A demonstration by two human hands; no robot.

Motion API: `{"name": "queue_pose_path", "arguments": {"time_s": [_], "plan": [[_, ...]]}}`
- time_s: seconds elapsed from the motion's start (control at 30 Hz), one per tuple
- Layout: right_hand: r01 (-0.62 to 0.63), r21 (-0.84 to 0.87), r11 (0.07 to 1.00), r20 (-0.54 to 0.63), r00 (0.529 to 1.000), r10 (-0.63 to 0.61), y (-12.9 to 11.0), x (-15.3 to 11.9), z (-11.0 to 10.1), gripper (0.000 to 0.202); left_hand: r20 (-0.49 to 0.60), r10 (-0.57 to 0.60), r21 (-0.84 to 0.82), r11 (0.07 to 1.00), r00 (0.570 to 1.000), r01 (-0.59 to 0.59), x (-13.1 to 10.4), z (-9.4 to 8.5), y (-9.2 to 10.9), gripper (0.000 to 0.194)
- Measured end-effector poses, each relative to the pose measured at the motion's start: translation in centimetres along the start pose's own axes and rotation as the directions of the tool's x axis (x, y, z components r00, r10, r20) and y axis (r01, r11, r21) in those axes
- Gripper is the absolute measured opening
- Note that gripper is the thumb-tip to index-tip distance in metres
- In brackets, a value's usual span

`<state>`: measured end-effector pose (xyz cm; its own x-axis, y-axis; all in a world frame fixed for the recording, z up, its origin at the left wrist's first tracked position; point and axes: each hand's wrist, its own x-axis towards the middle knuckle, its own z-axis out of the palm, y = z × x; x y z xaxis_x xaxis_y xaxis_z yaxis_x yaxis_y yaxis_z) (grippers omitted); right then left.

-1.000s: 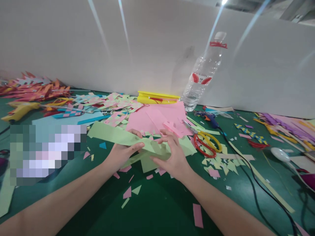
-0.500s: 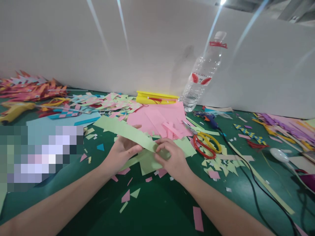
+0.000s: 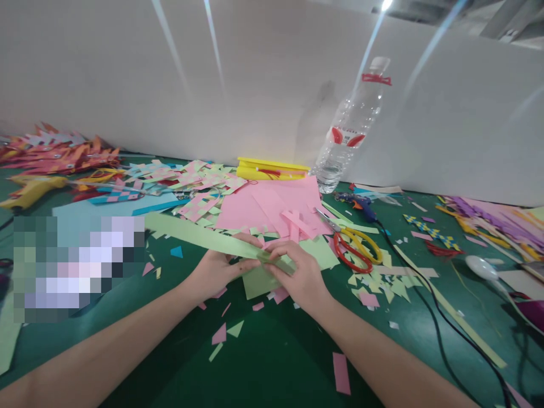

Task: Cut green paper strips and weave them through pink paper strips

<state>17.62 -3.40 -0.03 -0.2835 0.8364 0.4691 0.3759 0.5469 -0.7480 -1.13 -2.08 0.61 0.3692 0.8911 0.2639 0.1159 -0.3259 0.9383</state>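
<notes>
A long light green paper strip (image 3: 199,237) is held between both hands above the table, its free end reaching out to the left. My left hand (image 3: 219,269) is closed on the strip near its right part, thumb in front and fingers behind. Beside it, my right hand (image 3: 295,269) pinches the strip's right end between thumb and fingers. Under the hands lie a green paper sheet (image 3: 257,285) and small scraps. Pink paper (image 3: 238,204) with loose pink strips lies just beyond. Scissors (image 3: 357,249) with red and yellow handles rest right of my right hand.
A clear plastic bottle (image 3: 351,130) leans against the wall behind. Yellow glue gun (image 3: 32,190) lies at left, a blue glue gun (image 3: 361,207) with a black cord at right. Woven paper pieces (image 3: 199,178) and red paper shapes (image 3: 63,153) are piled at the back left. A white spoon (image 3: 482,269) lies right.
The green strip has slid left and lies flatter, its free end further left. My left hand has moved slightly right and down, closer to my right hand.
</notes>
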Motion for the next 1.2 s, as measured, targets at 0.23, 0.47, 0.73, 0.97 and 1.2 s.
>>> {"name": "queue_pose_path", "arguments": {"time_s": [0.23,0.47,0.73,0.97,1.2], "plan": [[-0.111,0.008,0.994,0.002,0.994,0.111,-0.1,-0.2,-0.1,0.033,-0.108,-0.135,-0.056,0.99,0.985,0.13,0.0,0.0,0.3,0.025],[-0.158,0.069,0.985,-0.019,0.987,0.16,-0.1,-0.1,-0.3,0.015,-0.192,-0.276,-0.152,0.956,0.942,0.25,0.1,-0.2,0.0,0.032],[-0.203,0.129,0.971,-0.027,0.978,0.208,-0.2,-0.1,-0.3,0.017,-0.23,-0.286,-0.147,0.955,0.93,0.258,0.1,-0.1,0.0,0.028],[-0.231,0.164,0.959,-0.043,0.97,0.241,-0.3,0.1,-0.3,0.013,-0.26,-0.267,-0.116,0.963,0.928,0.245,0.1,0.0,0.9,0.024],[-0.241,0.158,0.958,-0.04,0.967,0.25,-0.2,0.3,-0.3,0.013,-0.275,-0.266,-0.124,0.963,0.924,0.24,0.1,-0.1,0.3,0.023]]}}
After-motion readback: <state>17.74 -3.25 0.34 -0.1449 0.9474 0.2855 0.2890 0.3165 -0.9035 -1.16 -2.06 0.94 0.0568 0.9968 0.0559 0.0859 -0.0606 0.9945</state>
